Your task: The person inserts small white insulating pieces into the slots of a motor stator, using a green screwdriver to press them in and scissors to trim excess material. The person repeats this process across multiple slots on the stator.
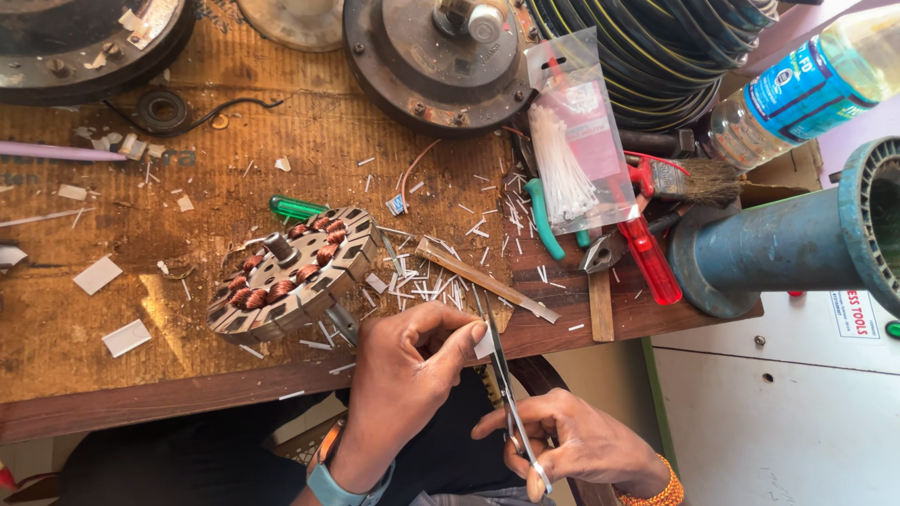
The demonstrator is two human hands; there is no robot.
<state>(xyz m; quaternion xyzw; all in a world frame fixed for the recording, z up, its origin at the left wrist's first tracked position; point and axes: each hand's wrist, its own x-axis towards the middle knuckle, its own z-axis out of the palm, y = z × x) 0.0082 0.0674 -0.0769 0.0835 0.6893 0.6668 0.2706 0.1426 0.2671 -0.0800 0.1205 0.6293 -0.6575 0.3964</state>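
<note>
My left hand [408,375] pinches a small white piece of insulation paper [484,343] between thumb and forefinger, just off the front edge of the wooden bench [112,281]. My right hand [581,445] grips the handles of a pair of scissors [502,375], whose blades point up and meet the paper piece. A round motor stator [291,272] with copper windings and a steel shaft lies tilted on the bench, left of my left hand. Many white paper slivers [422,281] litter the bench around it.
A bag of white cable ties [577,141], pliers [609,248], a red-handled tool [652,258], a brush [689,180], a green screwdriver [298,207], a round motor housing [436,56], coiled black cable [656,47], a plastic bottle [811,84] and a blue pipe-like part [797,244] crowd the bench.
</note>
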